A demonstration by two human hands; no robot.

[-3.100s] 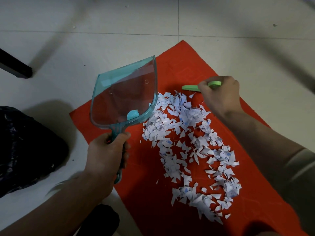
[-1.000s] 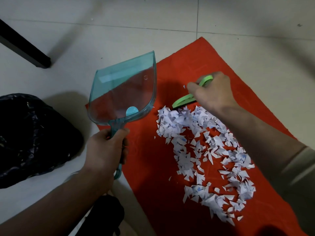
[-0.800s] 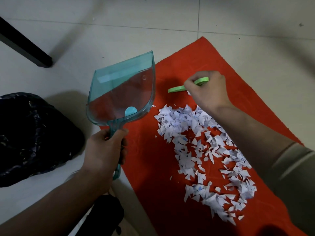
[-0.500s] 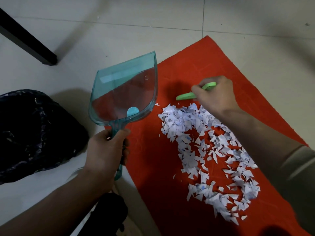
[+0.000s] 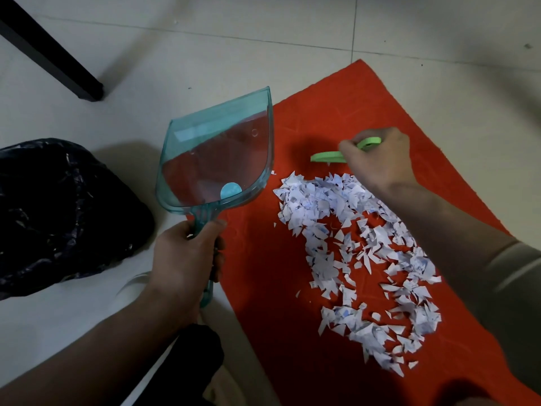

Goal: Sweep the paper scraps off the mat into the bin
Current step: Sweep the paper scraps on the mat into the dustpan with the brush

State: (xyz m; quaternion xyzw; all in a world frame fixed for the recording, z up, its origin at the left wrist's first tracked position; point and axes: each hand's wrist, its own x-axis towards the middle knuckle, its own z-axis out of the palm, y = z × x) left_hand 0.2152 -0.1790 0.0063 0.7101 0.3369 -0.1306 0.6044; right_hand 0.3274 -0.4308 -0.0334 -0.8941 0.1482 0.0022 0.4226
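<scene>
A red mat [image 5: 263, 273] lies on the tiled floor, carrying a curved heap of several white paper scraps [image 5: 351, 253]. My left hand [image 5: 184, 259] grips the handle of a clear teal dustpan [image 5: 216, 156], which is held tilted above the mat's left edge with nothing in it. My right hand [image 5: 377, 159] holds a small green brush [image 5: 328, 156] just beyond the far end of the heap. A bin lined with a black bag [image 5: 58, 212] sits on the floor to the left of the dustpan.
A black furniture leg [image 5: 52, 57] slants across the floor at the top left. A dark object [image 5: 187, 367] lies under my left forearm near the bottom edge. Pale floor tiles surround the mat.
My right hand has swept the brush back and forth at the far end of the heap, pushing the scraps off the dustpan's lip. The dustpan has stayed roughly where it was.
</scene>
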